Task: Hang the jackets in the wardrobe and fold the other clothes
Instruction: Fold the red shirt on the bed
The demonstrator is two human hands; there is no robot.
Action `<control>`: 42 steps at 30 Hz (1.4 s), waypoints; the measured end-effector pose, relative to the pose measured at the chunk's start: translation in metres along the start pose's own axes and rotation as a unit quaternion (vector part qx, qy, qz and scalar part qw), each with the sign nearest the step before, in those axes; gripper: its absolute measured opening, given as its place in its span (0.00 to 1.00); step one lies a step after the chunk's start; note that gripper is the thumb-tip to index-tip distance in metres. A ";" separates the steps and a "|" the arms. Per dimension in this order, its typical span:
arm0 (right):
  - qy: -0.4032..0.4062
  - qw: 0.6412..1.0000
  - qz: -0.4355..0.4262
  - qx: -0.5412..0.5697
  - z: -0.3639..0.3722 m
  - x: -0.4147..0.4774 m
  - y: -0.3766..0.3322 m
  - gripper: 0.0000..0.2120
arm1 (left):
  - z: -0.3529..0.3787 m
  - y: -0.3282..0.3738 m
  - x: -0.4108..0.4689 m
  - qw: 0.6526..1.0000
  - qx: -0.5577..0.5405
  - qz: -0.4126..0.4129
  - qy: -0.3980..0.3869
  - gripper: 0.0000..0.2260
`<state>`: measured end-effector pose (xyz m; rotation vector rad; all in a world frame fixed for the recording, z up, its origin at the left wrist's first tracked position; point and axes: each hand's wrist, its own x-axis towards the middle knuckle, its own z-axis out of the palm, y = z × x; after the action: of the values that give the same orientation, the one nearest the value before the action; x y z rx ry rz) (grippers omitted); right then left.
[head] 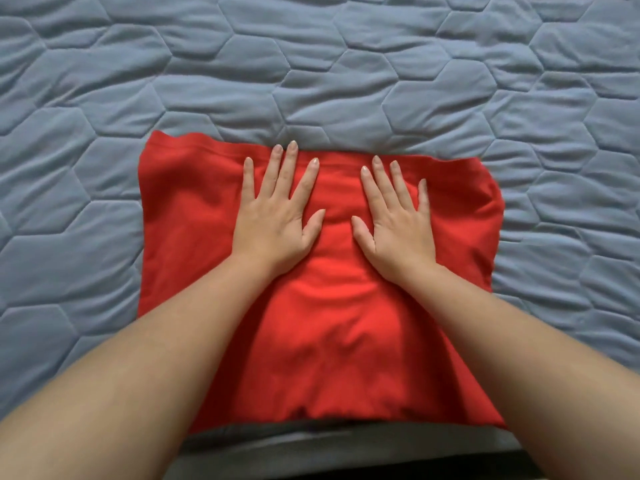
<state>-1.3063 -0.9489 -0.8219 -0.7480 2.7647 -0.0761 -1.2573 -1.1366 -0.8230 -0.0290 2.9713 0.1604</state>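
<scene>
Garment, red, flat on quilt, wider than deep; left grip and right grip spread atop.

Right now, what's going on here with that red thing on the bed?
A person is smoothing a red garment laid out on a blue-grey quilted bedcover. The left hand and the right hand both press flat on the cloth, fingers straight and spread, side by side near its far edge. The garment lies as a rough rectangle, so it seems partly folded. No jacket or wardrobe is in view.
</scene>
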 end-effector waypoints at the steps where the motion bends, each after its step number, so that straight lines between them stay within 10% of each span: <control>1: -0.002 1.000 -0.009 0.013 -0.005 -0.002 0.004 0.34 | -0.007 -0.003 -0.002 1.000 -0.013 0.003 0.003 0.31; 11: -0.058 0.984 0.170 -0.014 -0.025 -0.016 0.101 0.33 | -0.020 -0.075 -0.044 0.996 0.024 -0.088 0.004 0.33; 16: 0.015 0.962 0.197 0.190 -0.054 -0.005 0.115 0.31 | -0.022 -0.068 -0.056 0.984 -0.006 -0.173 0.031 0.31; 21: -0.174 0.729 0.319 0.581 -0.110 0.011 0.139 0.05 | -0.028 -0.065 -0.076 0.962 -0.099 -0.244 0.070 0.30; 24: -0.206 0.710 0.325 0.590 -0.111 0.013 0.139 0.07 | -0.027 -0.056 -0.089 0.954 -0.110 -0.269 0.072 0.29; 28: -0.039 0.667 0.359 0.652 -0.111 0.010 0.141 0.23 | -0.029 -0.050 -0.096 0.952 -0.099 -0.283 0.056 0.32; 31: 0.069 0.686 0.379 0.617 -0.106 0.008 0.141 0.23 | -0.034 -0.046 -0.097 0.956 -0.077 -0.276 0.059 0.31; 35: -0.047 0.693 0.376 0.614 -0.097 0.002 0.133 0.18 | -0.037 -0.033 -0.098 0.959 -0.071 -0.270 0.046 0.32; 42: -0.079 0.934 0.186 0.296 -0.096 0.010 0.143 0.15 | -0.034 -0.038 -0.096 0.962 -0.066 -0.266 0.024 0.31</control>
<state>-1.4112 -0.8321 -0.7496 -0.0661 2.4652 -0.6985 -1.1673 -1.1771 -0.7774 -0.8442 2.8667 0.2848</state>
